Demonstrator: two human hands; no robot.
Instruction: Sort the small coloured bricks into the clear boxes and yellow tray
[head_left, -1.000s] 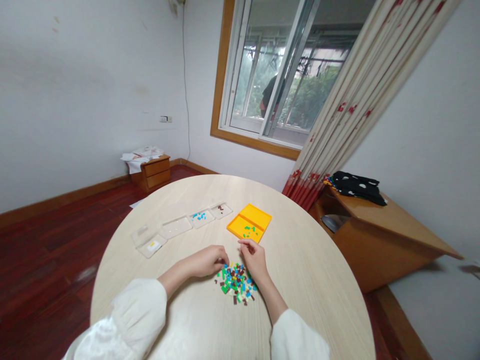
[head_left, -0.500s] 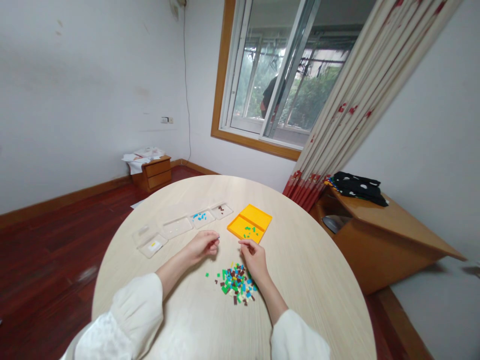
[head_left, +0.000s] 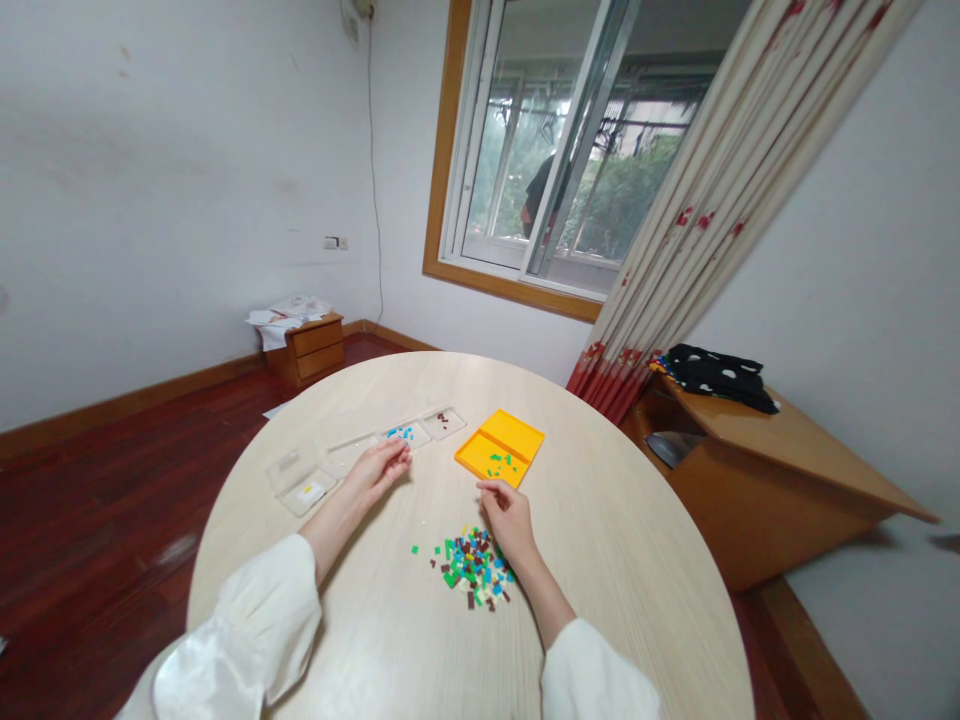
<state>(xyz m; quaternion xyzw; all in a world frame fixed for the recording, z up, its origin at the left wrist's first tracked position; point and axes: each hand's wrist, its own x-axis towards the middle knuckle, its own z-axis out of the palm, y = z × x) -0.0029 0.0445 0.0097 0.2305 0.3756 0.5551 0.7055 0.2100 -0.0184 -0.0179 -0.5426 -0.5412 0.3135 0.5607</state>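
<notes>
My left hand [head_left: 381, 468] hovers at the near edge of the clear box holding small blue bricks [head_left: 403, 433]. Its thumb and fingers are pinched together; whatever is between them is too small to make out. My right hand [head_left: 508, 515] is held in front of the yellow case [head_left: 517, 428], in which several green bricks [head_left: 501, 464] lie. Those fingertips are closed too, and anything in them is hidden. Beside my right wrist lies a mixed pile of small toy bricks [head_left: 474, 568] in green, brown, blue, yellow and white.
A clear box with brown bricks [head_left: 448, 424] stands at the back of the row. To the left, an open clear box [head_left: 301, 492] contains a yellow piece. The round table [head_left: 615, 560] has a curved edge. A wooden cabinet [head_left: 757, 480] stands on the right.
My left hand has moved left and away from me, from above the table near the pile to the box of blue bricks. My right hand has stayed in place.
</notes>
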